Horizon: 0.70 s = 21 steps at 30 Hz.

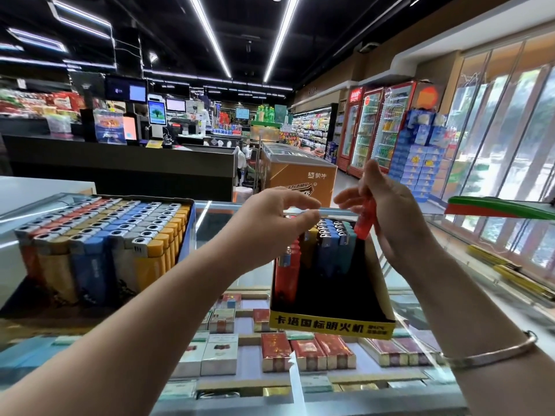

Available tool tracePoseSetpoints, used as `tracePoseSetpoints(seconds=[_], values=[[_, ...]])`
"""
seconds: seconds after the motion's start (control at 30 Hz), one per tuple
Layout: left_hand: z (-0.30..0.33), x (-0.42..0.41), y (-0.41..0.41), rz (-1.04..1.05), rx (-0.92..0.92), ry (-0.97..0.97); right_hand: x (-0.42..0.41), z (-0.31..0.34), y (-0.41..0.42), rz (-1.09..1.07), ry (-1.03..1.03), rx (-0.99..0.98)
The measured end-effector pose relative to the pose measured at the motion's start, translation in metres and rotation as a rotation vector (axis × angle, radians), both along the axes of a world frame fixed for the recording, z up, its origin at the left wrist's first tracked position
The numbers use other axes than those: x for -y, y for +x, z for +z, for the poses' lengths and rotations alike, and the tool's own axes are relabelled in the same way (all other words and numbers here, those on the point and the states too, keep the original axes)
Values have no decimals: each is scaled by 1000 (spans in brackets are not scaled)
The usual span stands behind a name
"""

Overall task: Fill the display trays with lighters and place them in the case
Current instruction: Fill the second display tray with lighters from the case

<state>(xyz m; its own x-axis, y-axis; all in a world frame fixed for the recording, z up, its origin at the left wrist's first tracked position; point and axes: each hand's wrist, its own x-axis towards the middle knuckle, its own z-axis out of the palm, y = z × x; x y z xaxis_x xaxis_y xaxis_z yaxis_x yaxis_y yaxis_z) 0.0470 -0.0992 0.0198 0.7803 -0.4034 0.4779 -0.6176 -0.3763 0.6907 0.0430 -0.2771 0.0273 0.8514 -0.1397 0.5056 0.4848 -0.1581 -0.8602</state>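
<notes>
**Holding a red lighter over the tray**

Pinching a translucent red lighter point(364, 217) between thumb and fingers, the right hand point(390, 214) hangs just above the far right corner of the black-and-yellow display tray point(330, 324). The left hand point(270, 223) hovers over the tray's upright lighters point(327, 244) with fingers loosely spread, gripping nothing. This tray (only its far rows are filled) sits on the glass case point(420, 310). To the left stands a full box of lighters point(99, 235). A silver bangle point(492, 352) circles the right wrist.

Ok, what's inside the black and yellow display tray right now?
The display tray holds upright lighters at its far end: red, yellow, blue, teal. The near part looks dark and unfilled. The left hand covers some tops.
</notes>
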Motion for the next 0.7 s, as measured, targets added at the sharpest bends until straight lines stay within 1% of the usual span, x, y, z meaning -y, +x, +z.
tracePoseSetpoints(seconds=[0.1, 0.23, 0.37, 0.43, 0.5, 0.6, 0.7], values=[[1, 4, -9, -44, 51, -54, -5, -1, -4, 193, 21, 13], [-1, 12, -18, -26, 208, -83, -13, -5, -8, 366, 4, -10], [0, 11, -22, 119, 402, -47, -18, -6, -9, 391, -64, 18], [1, 10, -22, 135, 450, -46, -21, -6, -9, 379, -98, 53], [0, 11, -22, 119, 427, -61, -24, -6, -8, 370, -133, 76], [1, 9, -19, 76, 270, -125, -22, -5, -4, 307, -118, 89], [6, 2, -17, -70, 61, -261, -12, -3, 1, 88, -111, 94]])
